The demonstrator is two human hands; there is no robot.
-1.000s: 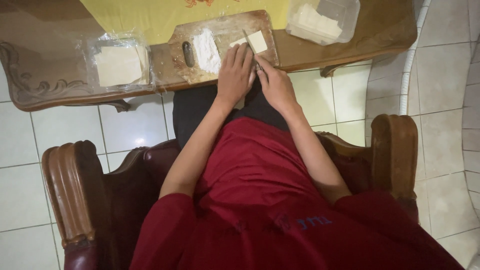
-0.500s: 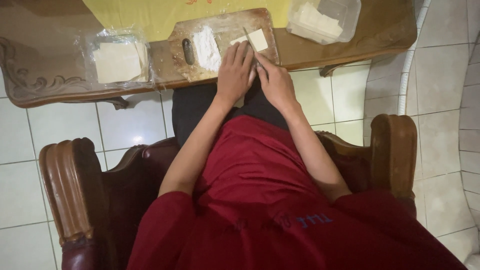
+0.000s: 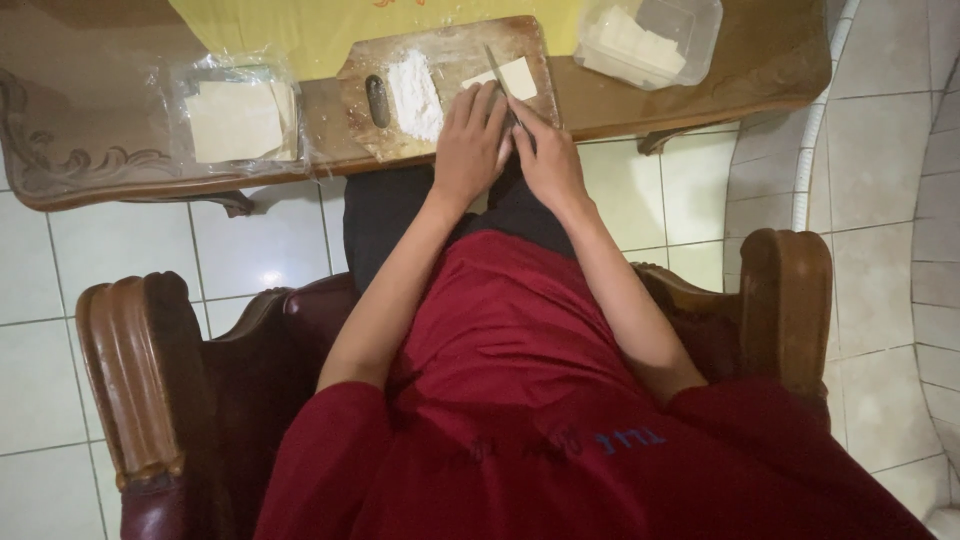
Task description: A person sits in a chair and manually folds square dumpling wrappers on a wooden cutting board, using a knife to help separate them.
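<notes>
- Head view looks down on a wooden table (image 3: 700, 95), with a wooden board (image 3: 455, 50) at its near edge as the landmark.
- Well left of the board lies a stack of pale square wrappers (image 3: 235, 120) on clear plastic.
- On the board's left part sits a dark slot handle, and just right of it a heap of white flour (image 3: 413, 88).
- Left hand (image 3: 470, 145) lies flat on the board's near edge, fingers stretched and close together, pressing down on what is under them; that part is hidden.
- Just beyond the fingertips, on the board's right part, a pale dough square (image 3: 512, 78) shows.
- Right hand (image 3: 548, 160) touches the left one, curled closed around a thin knife (image 3: 497, 70) whose blade slants across the dough square.
- Right of the board, at the table's far side, stands a clear plastic tub (image 3: 690, 30) with more pale sheets inside.
- Near side of the board: red shirt, dark lap, carved armchair.
</notes>
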